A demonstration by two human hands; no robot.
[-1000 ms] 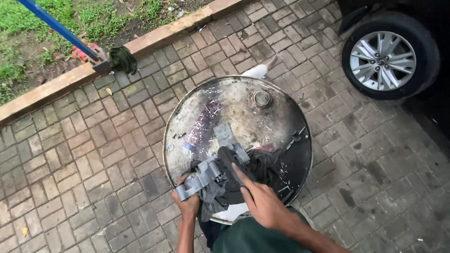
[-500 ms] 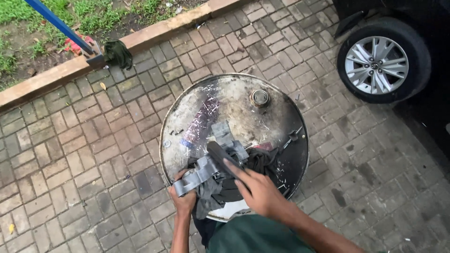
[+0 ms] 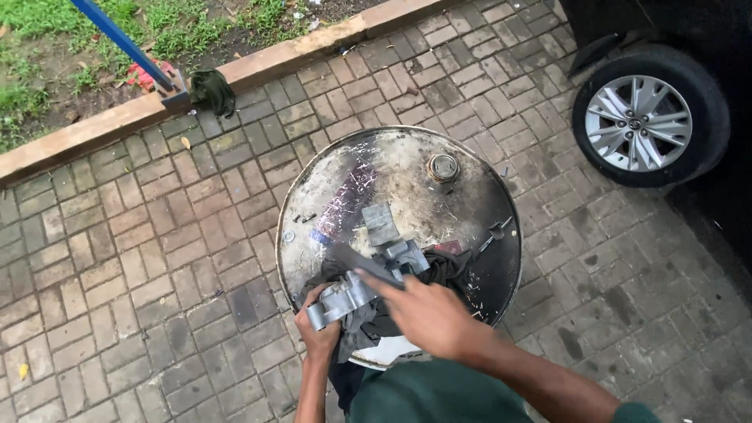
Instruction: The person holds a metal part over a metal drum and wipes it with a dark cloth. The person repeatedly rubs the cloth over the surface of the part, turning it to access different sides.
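A grey cast metal part (image 3: 356, 288) rests on a dark rag (image 3: 446, 269) at the near edge of a steel drum top (image 3: 392, 176). My left hand (image 3: 317, 335) grips the part's near end from below. My right hand (image 3: 427, 312) is over the part and holds a dark, blurred tool (image 3: 359, 260) that points up and left across it. What kind of tool it is cannot be told. A small grey metal plate (image 3: 379, 222) lies on the drum just beyond the part.
The drum stands on brick paving. A bung cap (image 3: 443, 166) sits at its far side, small screws (image 3: 304, 218) at its left. A car wheel (image 3: 644, 119) is at the upper right. A kerb (image 3: 102, 127), grass, a blue pole (image 3: 121, 41) and a dark cloth (image 3: 211, 90) lie beyond.
My right hand with the dark tool has shifted a little to the left across the metal part. The left hand keeps its grip. The view has tilted slightly.
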